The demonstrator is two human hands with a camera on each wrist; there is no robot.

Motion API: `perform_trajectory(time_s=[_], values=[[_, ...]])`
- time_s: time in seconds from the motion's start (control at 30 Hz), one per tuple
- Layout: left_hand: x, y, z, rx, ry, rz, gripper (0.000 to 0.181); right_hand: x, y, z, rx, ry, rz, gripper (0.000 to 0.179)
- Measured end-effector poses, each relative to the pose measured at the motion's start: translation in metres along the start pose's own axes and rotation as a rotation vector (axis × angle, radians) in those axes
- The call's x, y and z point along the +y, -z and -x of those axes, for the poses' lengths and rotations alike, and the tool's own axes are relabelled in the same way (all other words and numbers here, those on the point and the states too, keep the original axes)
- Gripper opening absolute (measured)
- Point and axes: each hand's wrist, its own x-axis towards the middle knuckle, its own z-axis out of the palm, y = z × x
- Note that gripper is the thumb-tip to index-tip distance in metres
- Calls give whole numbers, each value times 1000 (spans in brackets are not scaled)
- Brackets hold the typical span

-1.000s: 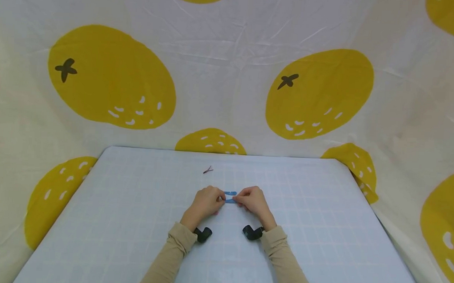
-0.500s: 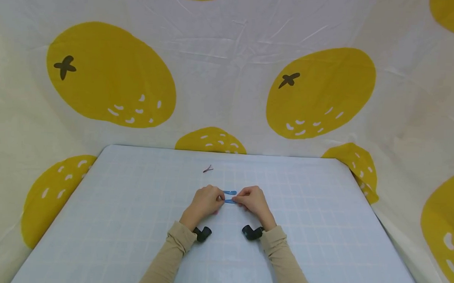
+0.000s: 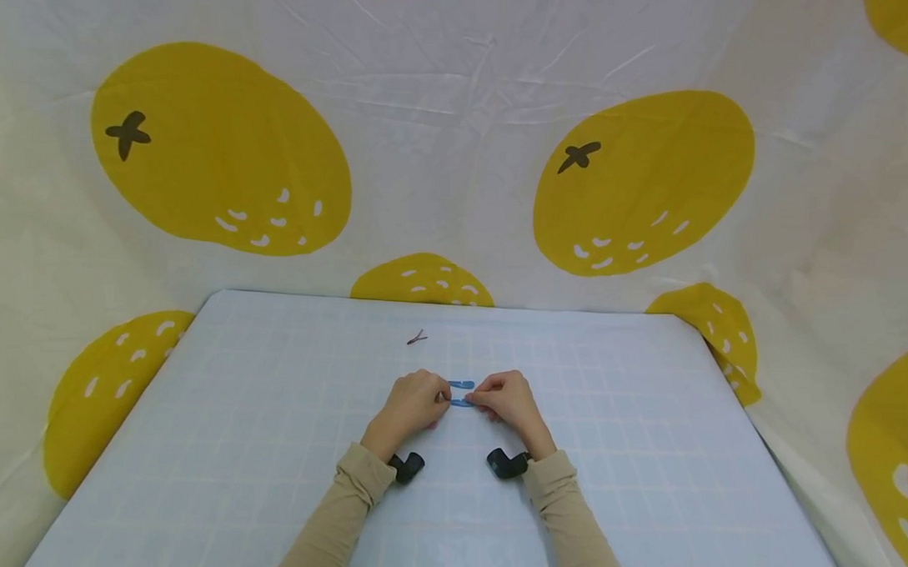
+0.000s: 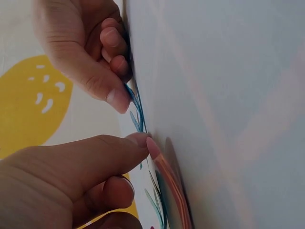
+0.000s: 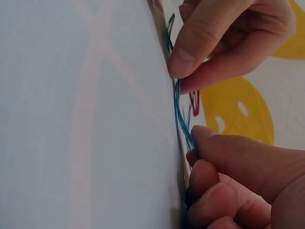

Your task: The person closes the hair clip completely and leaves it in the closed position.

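Note:
My left hand [image 3: 416, 401] and right hand [image 3: 508, 400] face each other near the middle of the table. Between them is a blue snap hair clip [image 3: 460, 403]; the left thumb and finger pinch one end, and the right thumb and fingertips pinch the other. In the right wrist view the clip's two layers [image 5: 179, 107] stand slightly apart. Just beyond it lies a second blue hair clip [image 3: 462, 385], its left end hidden by my left hand. Close to the left fingertips, a pink hair clip [image 4: 174, 191] shows in the left wrist view.
A dark red open hair clip [image 3: 417, 338] lies farther back on the table [image 3: 268, 444], which has a pale checked cover. Behind the table's back edge hangs a white cloth [image 3: 443, 166] with yellow fruit prints. Each wrist wears a black camera [image 3: 506, 464].
Both hands stay almost in place, still pinching the blue hair clip. Its two layers look slightly differently spread; the other clips have not moved.

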Motion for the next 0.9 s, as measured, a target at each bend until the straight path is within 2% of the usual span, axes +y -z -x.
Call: perform_trajectory(time_s=[0.27,0.47,0.9], values=[[1,2,2,26,-6,-2,8,-3,0,1,1,-25,10,14],[0,1,2,21,-12,-5,8,-3,-1,1,-1,-42,18,13],[-3,0,3,18,-19,7,5,-2,-1,0,-11,-27,42,12]])
